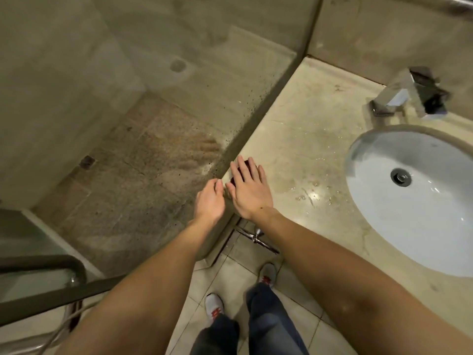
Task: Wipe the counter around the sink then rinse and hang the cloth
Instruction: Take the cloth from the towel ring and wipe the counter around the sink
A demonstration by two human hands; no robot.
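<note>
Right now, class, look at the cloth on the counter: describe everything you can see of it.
The cloth is dark red and almost wholly hidden under the right hand, which lies flat on it with straight fingers. Only small patches show, beside the thumb and between the fingertips, so its weave and folds cannot be told. It lies on the beige stone counter, close to the glass partition, left of the white basin. The left hand is close by; contact cannot be told.
</note>
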